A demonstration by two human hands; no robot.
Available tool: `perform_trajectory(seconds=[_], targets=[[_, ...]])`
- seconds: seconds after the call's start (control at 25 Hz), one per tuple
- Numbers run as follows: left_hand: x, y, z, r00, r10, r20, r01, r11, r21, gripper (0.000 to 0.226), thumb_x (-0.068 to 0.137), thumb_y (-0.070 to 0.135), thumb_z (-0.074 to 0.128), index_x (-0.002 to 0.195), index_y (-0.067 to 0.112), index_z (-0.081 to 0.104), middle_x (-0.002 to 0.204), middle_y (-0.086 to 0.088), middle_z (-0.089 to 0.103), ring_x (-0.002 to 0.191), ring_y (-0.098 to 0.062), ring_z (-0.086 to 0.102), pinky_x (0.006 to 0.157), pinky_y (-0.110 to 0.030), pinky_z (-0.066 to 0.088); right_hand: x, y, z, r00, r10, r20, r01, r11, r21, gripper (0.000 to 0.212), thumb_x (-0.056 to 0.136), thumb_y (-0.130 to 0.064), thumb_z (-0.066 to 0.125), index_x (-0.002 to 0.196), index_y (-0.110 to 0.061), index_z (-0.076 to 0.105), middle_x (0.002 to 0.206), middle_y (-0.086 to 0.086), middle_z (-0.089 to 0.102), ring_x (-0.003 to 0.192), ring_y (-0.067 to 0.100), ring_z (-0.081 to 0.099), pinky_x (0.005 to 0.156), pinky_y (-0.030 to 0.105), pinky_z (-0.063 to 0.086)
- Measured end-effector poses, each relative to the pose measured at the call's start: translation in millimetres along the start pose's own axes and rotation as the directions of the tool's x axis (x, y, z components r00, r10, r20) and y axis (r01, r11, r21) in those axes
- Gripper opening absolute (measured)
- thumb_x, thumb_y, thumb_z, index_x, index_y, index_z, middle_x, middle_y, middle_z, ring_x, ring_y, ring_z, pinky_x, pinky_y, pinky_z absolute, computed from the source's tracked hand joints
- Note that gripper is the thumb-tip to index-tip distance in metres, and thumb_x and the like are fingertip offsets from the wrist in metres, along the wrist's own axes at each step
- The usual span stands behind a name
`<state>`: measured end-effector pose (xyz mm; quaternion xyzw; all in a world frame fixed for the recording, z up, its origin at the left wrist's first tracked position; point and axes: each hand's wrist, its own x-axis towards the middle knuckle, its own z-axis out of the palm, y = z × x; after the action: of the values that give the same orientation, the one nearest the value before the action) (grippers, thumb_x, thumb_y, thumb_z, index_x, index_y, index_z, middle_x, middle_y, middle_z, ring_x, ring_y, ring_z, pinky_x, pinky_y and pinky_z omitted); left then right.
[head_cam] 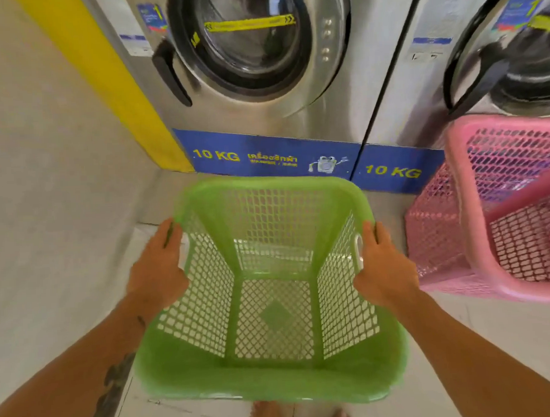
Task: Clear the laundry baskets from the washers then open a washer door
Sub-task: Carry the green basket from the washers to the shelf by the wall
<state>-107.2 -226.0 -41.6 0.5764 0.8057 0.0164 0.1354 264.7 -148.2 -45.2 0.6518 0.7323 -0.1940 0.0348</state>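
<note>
A green mesh laundry basket (276, 378) is empty and sits in front of the left washer (295, 119). My left hand (158, 270) grips its left rim and my right hand (382, 266) grips its right rim at the handle slot. The left washer's round door (247, 42) is closed, with a black handle (170, 74) on its left side. A pink mesh basket (501, 217), tilted, stands in front of the right washer (513, 71), whose door also looks closed.
A yellow pillar (111, 89) and a pale wall (46, 186) border the left side. Blue "10 KG" strips (265, 158) run along the washers' bases. My bare feet (270, 416) show on the tiled floor below the green basket.
</note>
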Motion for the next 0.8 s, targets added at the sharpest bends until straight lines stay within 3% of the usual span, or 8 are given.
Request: perform_trajectory(seconds=[0.24,0.44,0.64,0.8], targets=[[-51.3,-68.8,39.1,0.996,-0.086,-0.006,0.086,0.996,0.023,0.098,0.07,0.001,0.061,0.154,0.021,0.014,0.163,0.01,-0.002,0.141,-0.029,0.032,0.094,-0.046,0.051,-27.5,-43.0,73.5,0.997,-0.059,0.051,0.062,0.997,-0.05,0.099,0.062,-0.009,0.073,0.142,-0.01,0.015,0.141,0.012,0.026,0.102,0.031,0.053,0.063,0.037,0.05],[-63.2,-121.0,107.7,0.994,-0.098,-0.045,0.098,0.995,0.019,0.096,0.073,-0.009,0.057,0.155,0.014,0.013,0.164,0.002,-0.004,0.146,-0.029,0.022,0.105,-0.044,0.044,-50.2,-69.9,155.2,1.0,-0.011,0.013,0.012,0.997,-0.078,0.108,0.064,-0.005,0.072,0.149,-0.008,0.005,0.154,0.018,0.012,0.122,0.037,0.044,0.074,0.042,0.053],[-81.3,-160.9,159.9,0.999,-0.048,0.007,0.048,0.997,0.061,0.091,0.077,-0.01,0.05,0.155,0.009,0.005,0.164,-0.002,-0.012,0.149,-0.027,0.007,0.11,-0.046,0.04,-79.6,-77.1,206.9,0.999,-0.014,0.046,0.02,0.99,-0.137,0.106,0.064,-0.004,0.069,0.149,-0.005,0.006,0.154,0.024,0.012,0.113,0.041,0.053,0.079,0.043,0.053],[-90.2,-174.2,159.9,0.999,-0.03,0.02,0.028,0.995,0.093,0.094,0.078,-0.003,0.057,0.155,0.014,0.005,0.164,0.004,-0.013,0.148,-0.026,0.014,0.097,-0.043,0.048,-106.1,-75.8,218.5,0.996,-0.008,0.092,0.012,0.999,-0.044,0.1,0.072,-0.01,0.066,0.15,-0.011,0.004,0.159,0.015,0.004,0.121,0.045,0.05,0.086,0.047,0.051]])
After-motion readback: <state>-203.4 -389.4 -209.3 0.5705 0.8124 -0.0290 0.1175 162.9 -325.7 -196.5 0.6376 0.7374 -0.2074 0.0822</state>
